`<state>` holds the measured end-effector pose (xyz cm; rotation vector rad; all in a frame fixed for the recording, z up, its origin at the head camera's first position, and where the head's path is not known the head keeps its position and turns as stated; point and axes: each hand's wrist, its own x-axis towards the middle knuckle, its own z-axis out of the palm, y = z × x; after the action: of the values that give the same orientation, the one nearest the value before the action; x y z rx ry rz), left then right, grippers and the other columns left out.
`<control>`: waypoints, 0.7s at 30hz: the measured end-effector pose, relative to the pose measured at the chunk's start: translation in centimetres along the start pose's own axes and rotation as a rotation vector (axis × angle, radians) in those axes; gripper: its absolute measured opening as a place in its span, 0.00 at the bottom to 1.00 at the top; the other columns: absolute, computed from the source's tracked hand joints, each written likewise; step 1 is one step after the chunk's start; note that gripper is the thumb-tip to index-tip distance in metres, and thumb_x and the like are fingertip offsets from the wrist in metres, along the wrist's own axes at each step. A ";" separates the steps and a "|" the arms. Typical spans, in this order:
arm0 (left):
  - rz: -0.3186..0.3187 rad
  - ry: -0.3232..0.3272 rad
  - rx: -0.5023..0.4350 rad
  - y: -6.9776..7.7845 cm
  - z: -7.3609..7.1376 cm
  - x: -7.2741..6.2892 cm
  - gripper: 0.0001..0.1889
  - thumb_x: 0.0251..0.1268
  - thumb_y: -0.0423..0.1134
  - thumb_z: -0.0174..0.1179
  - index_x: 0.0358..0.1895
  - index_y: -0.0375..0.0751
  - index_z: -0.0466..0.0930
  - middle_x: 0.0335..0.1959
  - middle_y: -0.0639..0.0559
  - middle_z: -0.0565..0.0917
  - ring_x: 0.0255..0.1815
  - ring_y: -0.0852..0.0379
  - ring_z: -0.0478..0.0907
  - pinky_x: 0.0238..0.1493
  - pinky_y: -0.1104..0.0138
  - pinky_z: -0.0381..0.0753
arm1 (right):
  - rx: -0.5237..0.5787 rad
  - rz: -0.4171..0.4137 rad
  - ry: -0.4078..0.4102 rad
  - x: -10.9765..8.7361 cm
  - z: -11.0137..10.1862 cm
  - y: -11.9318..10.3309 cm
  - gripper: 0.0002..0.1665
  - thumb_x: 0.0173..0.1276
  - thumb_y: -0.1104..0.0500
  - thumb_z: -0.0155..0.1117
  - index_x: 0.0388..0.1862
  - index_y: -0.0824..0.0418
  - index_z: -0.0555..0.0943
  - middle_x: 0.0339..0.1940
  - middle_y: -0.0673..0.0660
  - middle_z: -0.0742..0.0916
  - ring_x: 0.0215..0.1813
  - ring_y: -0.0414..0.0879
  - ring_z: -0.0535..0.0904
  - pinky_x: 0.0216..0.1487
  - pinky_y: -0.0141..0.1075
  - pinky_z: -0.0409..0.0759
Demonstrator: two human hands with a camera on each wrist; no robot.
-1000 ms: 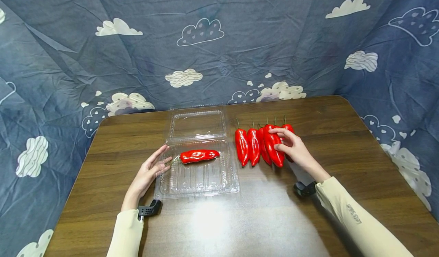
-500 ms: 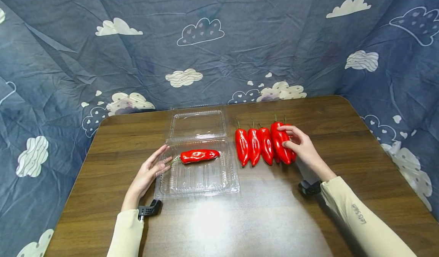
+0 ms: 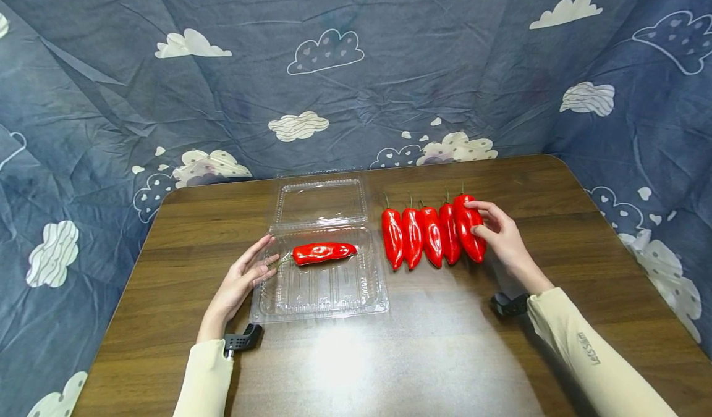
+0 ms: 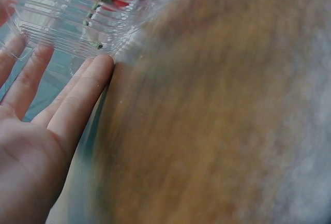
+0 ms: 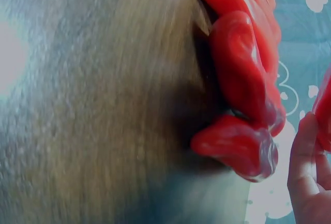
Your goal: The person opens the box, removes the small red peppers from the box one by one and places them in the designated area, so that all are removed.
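A clear plastic clamshell box (image 3: pixel 319 312) lies opened out at the left of the table. In its base rests one red pepper (image 3: pixel 324 253), crosswise, stem to the left. My left hand (image 3: pixel 236 284) touches the box's left side with fingers extended; the left wrist view shows the fingertips (image 4: pixel 103 63) at the ribbed wall. To the right, several red peppers (image 3: pixel 411 239) lie side by side, stems pointing away. My right hand (image 3: pixel 503 241) grips another red pepper (image 3: pixel 470 228) between thumb and fingers, raised over the row's right end. The right wrist view shows it apart from the pepper (image 5: pixel 235 146) below.
The wooden table (image 3: pixel 423 355) has a bright glare spot near the front. Its far edge meets a blue cloth (image 3: pixel 311 102) printed with clouds. Behind the base, the box's lid (image 3: pixel 321 201) lies flat. Each wrist wears a black camera (image 3: pixel 508 304).
The right hand has carried its pepper rightward along the row, uncovering the peppers it passed over. The left hand and the box stay where they were.
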<state>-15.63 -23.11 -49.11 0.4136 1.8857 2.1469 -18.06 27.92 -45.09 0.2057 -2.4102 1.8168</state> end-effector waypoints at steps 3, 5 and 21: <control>0.000 0.001 -0.001 0.0 0.0 0.0 0.32 0.70 0.23 0.43 0.75 0.37 0.49 0.75 0.39 0.50 0.70 0.33 0.55 0.61 0.61 0.71 | -0.007 0.006 0.030 0.0 -0.3 0.1 0.23 0.65 0.70 0.53 0.61 0.68 0.71 0.49 0.50 0.78 0.44 0.41 0.76 0.39 0.25 0.76; -0.001 0.000 0.000 0.0 0.0 0.0 0.31 0.70 0.23 0.43 0.75 0.38 0.49 0.75 0.39 0.50 0.70 0.34 0.55 0.61 0.61 0.71 | -0.018 0.005 0.048 0.0 -0.6 0.2 0.23 0.65 0.69 0.52 0.61 0.68 0.71 0.50 0.49 0.78 0.45 0.40 0.75 0.40 0.24 0.76; -0.002 -0.005 0.001 0.1 0.0 0.1 0.32 0.70 0.24 0.44 0.75 0.38 0.50 0.76 0.40 0.50 0.70 0.33 0.54 0.61 0.62 0.71 | -0.010 0.037 0.107 0.0 -2.0 1.4 0.25 0.67 0.69 0.51 0.63 0.65 0.72 0.52 0.46 0.76 0.48 0.40 0.74 0.39 0.23 0.77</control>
<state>-15.71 -23.13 -49.00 0.4167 1.8839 2.1417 -18.27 30.27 -45.90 0.0615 -2.3646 1.7817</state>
